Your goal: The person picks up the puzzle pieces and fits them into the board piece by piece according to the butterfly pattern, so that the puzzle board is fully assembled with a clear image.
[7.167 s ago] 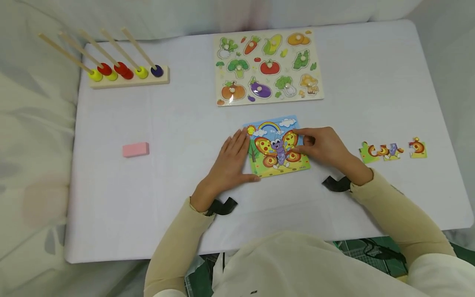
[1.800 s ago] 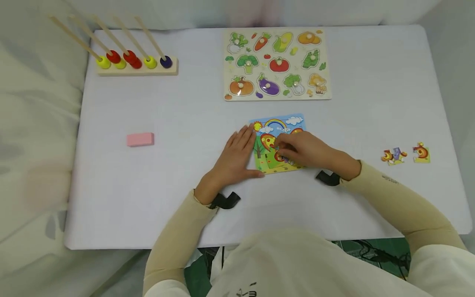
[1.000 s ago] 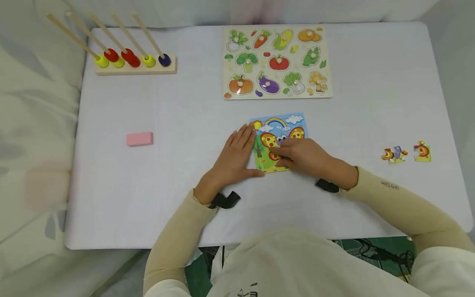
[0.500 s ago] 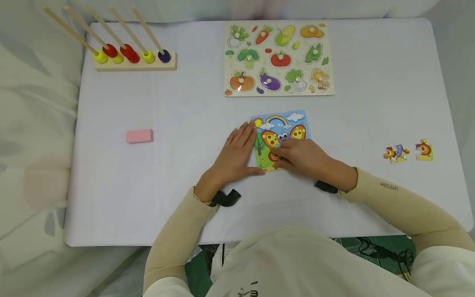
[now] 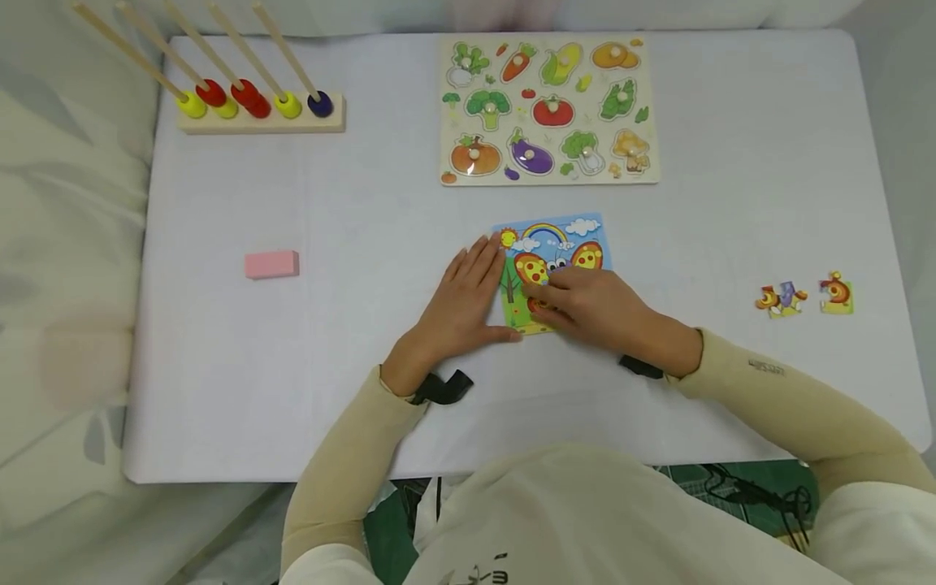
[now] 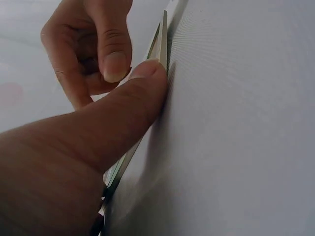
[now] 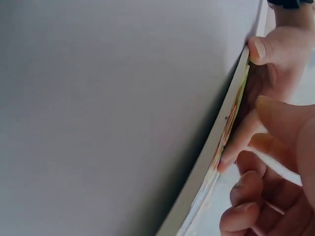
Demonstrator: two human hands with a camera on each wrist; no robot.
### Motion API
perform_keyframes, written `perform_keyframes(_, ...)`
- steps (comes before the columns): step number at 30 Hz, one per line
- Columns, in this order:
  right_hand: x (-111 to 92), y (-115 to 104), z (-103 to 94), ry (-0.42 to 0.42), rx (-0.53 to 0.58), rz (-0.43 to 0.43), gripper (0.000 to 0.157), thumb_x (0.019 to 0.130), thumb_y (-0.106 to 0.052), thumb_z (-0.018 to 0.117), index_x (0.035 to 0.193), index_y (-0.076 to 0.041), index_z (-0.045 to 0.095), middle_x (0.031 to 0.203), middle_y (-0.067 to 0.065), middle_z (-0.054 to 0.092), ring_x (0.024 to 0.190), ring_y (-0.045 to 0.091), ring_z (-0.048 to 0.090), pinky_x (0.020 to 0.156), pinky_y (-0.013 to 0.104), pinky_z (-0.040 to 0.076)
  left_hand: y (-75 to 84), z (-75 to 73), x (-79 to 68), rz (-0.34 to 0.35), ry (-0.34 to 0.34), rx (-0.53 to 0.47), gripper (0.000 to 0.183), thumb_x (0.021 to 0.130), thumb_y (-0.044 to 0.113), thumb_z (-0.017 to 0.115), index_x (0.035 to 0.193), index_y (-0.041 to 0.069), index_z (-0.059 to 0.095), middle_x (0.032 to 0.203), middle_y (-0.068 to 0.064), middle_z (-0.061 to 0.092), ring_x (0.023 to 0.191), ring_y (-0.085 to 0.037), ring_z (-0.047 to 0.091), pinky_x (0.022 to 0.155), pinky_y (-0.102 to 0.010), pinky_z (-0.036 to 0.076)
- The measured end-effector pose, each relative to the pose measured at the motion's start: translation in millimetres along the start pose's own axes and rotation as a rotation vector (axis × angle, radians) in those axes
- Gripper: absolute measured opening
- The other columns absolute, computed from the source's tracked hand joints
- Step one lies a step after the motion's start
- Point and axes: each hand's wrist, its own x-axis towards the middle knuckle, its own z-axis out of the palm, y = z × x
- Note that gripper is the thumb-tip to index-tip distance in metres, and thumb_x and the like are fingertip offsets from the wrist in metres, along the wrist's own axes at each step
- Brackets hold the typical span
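A small butterfly jigsaw board (image 5: 552,231) lies on the white table in the head view. My left hand (image 5: 464,305) rests flat along its left edge, fingers straight, thumb touching the lower edge; the left wrist view shows that thumb (image 6: 142,91) against the board's rim. Over the lower middle of the board, my right hand (image 5: 595,305) has its index finger and thumb down on the picture, other fingers curled. The right hand covers what lies beneath it, so whether it pinches a puzzle piece is hidden. Off to the right lie two loose puzzle pieces (image 5: 781,300), (image 5: 836,293).
A vegetable peg puzzle (image 5: 550,110) lies behind the butterfly board. At the back left stands a wooden bead stacker (image 5: 262,122) with tall rods and coloured beads. A pink block (image 5: 271,264) sits on the left of the table.
A green puzzle piece left the group on the right and went with my right hand to the board's lower left part. Lately the right hand shifts only slightly there; the left stays put.
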Motion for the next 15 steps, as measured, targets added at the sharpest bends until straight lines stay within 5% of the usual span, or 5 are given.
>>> perform_keyframes(15,2.5,-2.3,3.2,-0.119,-0.008,0.027,0.036,0.089,-0.029,0.068,0.121,-0.012,0.069,0.094,0.006,0.073,0.086,0.019,0.067,0.071,0.037,0.057,-0.2,-0.9,0.1,0.005,0.005,-0.001,0.12,0.072,0.067,0.07,0.154,0.002,0.011,0.163,-0.009,-0.002,0.151,-0.025,-0.004,0.122,-0.042,0.002)
